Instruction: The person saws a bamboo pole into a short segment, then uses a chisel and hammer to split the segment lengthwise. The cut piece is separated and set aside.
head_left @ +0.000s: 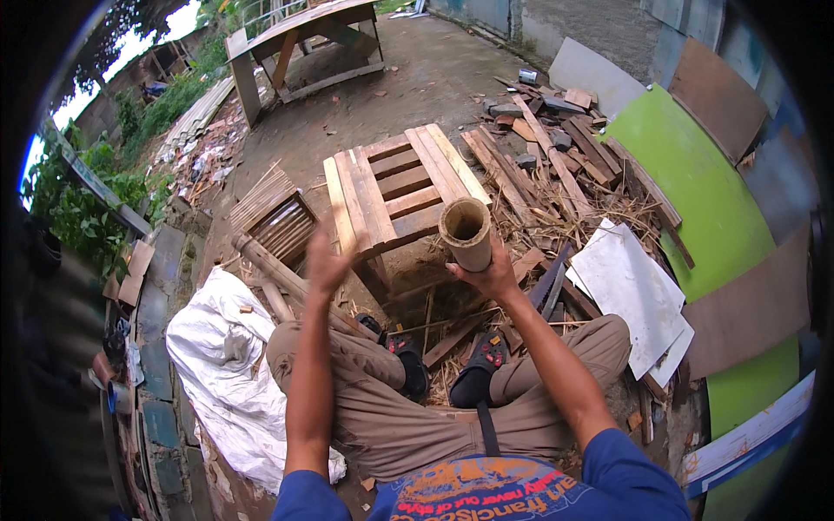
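Note:
My right hand (493,276) is wrapped round a thick bamboo tube (469,247), whose hollow round end tilts up toward me. The tube is beside the near right corner of a low slatted wooden stand (372,195) in front of my knees. To the left, my raised left hand (328,260) is smeared by motion, so its fingers cannot be made out. It is near the stand's left edge, above a bamboo pole (276,265) lying on the ground by my left leg.
A slatted bamboo piece (274,213) lies left of the stand; a white sack (230,365) is beside my left leg. Scrap wood (565,156), a white sheet (630,295) and green boards (686,182) crowd the right. A wooden table (300,22) stands at the back.

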Demonstrator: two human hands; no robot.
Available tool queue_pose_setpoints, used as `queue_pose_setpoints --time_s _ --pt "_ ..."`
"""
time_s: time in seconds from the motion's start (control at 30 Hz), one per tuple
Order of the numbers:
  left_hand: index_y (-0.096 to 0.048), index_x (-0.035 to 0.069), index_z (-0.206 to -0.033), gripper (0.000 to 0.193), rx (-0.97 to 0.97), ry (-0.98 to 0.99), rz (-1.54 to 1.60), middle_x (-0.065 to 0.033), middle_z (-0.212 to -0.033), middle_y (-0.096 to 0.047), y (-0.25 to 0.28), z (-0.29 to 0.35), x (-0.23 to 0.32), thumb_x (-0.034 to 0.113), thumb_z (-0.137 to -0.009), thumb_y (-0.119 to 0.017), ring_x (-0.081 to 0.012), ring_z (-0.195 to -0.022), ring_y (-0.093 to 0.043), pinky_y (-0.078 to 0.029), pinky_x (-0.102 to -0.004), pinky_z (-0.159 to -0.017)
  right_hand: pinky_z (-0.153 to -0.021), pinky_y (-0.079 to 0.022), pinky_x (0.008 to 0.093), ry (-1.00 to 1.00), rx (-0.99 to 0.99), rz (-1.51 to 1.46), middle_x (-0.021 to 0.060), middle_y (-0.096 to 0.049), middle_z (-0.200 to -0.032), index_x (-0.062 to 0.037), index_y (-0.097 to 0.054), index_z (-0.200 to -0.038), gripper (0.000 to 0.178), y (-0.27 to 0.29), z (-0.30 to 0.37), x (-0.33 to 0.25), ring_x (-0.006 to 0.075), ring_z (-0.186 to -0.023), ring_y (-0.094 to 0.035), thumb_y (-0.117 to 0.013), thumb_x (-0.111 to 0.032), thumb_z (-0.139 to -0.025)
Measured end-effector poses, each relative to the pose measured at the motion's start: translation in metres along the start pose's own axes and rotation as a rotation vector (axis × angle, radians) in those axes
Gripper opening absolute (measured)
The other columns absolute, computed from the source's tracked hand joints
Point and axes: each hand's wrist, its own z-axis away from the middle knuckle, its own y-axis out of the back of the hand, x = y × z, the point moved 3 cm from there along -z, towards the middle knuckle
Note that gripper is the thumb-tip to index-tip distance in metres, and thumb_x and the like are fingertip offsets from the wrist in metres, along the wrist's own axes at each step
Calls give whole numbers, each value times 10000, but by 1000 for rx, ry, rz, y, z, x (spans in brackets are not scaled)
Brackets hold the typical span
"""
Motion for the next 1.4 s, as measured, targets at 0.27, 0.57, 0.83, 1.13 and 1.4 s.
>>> queue_pose_setpoints --time_s 0.27,0.57,0.83,1.13,1.4 --pt "-518 19 -1345 774 -435 -153 717 -103 -1283 -618 -104 35 142 192 -708 -922 -205 -1190 -611 -484 -343 -1021 -874 -526 427 -84 -87 -112 136 -664 -1117 -56 -596 -1217 583 -13 35 17 316 -1032 -671 -861 -247 -734" --pt "-573 46 -1292 746 -466 -489 545 -125 -1281 -637 -93 47 178 151 -643 -927 -263 -1180 -635 -500 -381 -1018 -1046 -392 474 -21 -61 281 155 -554 -1340 -72 -458 -1394 778 14 75 21 353 -1263 -538 -835 -318 -759" --pt "-564 17 -1256 623 -58 -17 960 -102 -1152 -642 -57 -7 133 231 -746 -851 -232 -1054 -641 -558 -421 -929 -1124 -353 503 -767 -124 452 249 -426 -1472 11 -299 -1506 1155 43 156 116 417 -1390 -400 -925 -445 -650" --pt "-559 -1 -1252 613 341 370 1395 -137 -1117 -641 -10 -53 30 481 -898 -696 -296 -1050 -625 -503 -456 -971 -872 -563 356 -801 20 -602 91 -649 -1237 -10 -551 -1369 578 52 173 183 177 -1082 -648 -537 -478 -1030" --pt "-580 111 -1312 583 457 598 1487 -119 -1295 -605 -19 -43 -52 548 -929 -630 -341 -1175 -585 -433 -544 -1059 -605 -522 288 -791 272 -738 28 -672 -977 -91 -622 -1178 584 83 147 137 137 -782 -645 -519 -629 -976"
